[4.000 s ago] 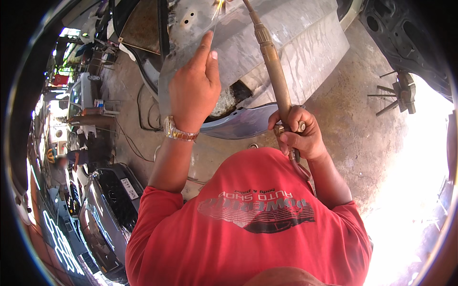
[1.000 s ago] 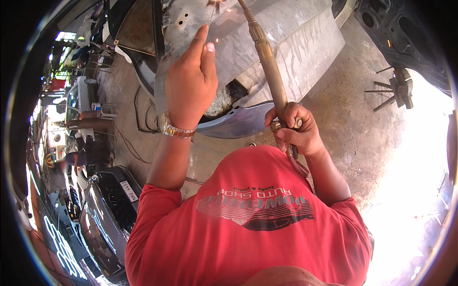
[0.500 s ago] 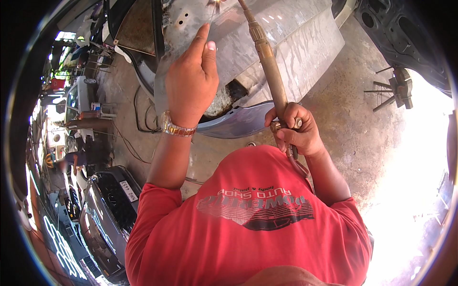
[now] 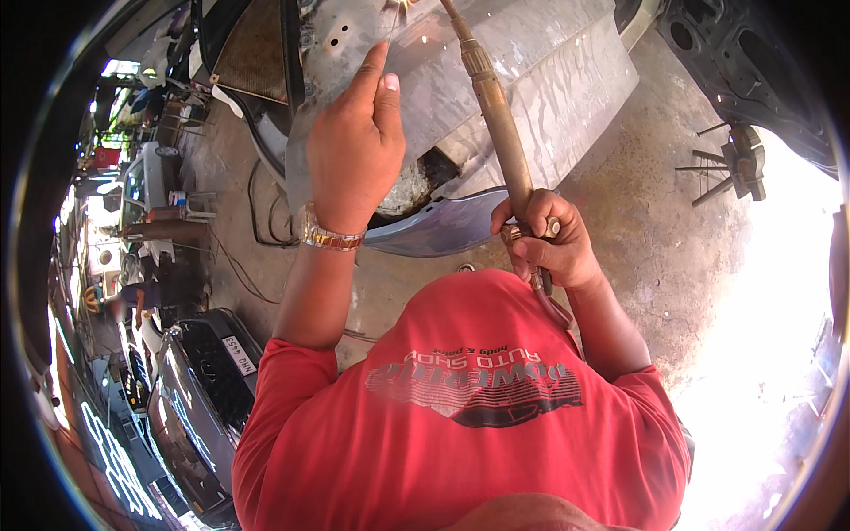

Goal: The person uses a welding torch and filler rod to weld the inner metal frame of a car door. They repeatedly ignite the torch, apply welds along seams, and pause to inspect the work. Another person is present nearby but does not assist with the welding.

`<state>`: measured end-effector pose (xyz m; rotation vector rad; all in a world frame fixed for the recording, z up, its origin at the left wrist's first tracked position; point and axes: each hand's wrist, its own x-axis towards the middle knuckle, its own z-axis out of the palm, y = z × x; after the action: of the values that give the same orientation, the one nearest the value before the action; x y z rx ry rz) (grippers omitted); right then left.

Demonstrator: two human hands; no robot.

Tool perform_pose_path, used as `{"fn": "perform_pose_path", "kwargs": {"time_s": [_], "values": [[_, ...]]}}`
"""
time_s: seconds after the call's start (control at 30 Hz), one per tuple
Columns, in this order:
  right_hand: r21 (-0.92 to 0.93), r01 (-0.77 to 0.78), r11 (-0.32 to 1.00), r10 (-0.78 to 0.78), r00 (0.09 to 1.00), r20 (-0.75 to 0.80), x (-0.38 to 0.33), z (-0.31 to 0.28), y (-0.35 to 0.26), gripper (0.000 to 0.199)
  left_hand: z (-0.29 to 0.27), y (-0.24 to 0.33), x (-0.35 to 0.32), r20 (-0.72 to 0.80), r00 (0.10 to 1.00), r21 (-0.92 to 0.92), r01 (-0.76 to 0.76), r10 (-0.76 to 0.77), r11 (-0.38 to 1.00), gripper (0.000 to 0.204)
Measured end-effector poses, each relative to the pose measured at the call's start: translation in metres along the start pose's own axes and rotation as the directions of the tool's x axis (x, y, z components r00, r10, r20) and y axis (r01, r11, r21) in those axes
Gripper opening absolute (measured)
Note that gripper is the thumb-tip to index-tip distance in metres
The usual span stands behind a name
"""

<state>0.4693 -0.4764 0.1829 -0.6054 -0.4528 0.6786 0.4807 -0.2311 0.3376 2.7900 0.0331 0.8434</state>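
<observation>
My right hand [image 4: 551, 241] is closed around the valve end of a brass gas welding torch [image 4: 498, 119], which slants up and left to a narrow tip. A hose leaves the torch below that hand. My left hand [image 4: 359, 146], with a watch on its wrist, pinches a thin welding rod [image 4: 393, 29] between thumb and extended forefinger. Rod and torch tip come together at a bright glow [image 4: 405, 3] at the upper edge of the view, with a few sparks. Beneath them lies a bare grey sheet-metal car panel [image 4: 549, 80], streaked and stained.
A curved blue-grey panel edge [image 4: 443, 221] lies close below my hands. Dark cables [image 4: 266, 208] trail over the concrete floor at left. A black car [image 4: 199, 407] stands lower left, a metal stand [image 4: 735, 168] at right beneath a dark panel [image 4: 753, 53]. A person [image 4: 142, 296] is far left.
My left hand has shifted very slightly, and small sparks now show over the panel near the glow. The right hand and torch have barely moved.
</observation>
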Motion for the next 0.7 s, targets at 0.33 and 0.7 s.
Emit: {"fn": "perform_pose_path", "kwargs": {"time_s": [0.33, 0.7], "values": [[-0.014, 0.010, 1.000, -0.010, 1.000, 0.004, 0.0018, -0.0014, 0.0008, 0.032, -0.0005, -0.0012, 0.0028, 0.019, 1.000, 0.010, 0.021, -0.021, 1.000, 0.038], [0.005, 0.005, 1.000, -0.005, 1.000, 0.001, 0.0028, -0.0023, 0.0012, 0.032, -0.0034, -0.0034, 0.0058, 0.024, 0.999, 0.000, 0.046, -0.046, 0.999, 0.038]]}}
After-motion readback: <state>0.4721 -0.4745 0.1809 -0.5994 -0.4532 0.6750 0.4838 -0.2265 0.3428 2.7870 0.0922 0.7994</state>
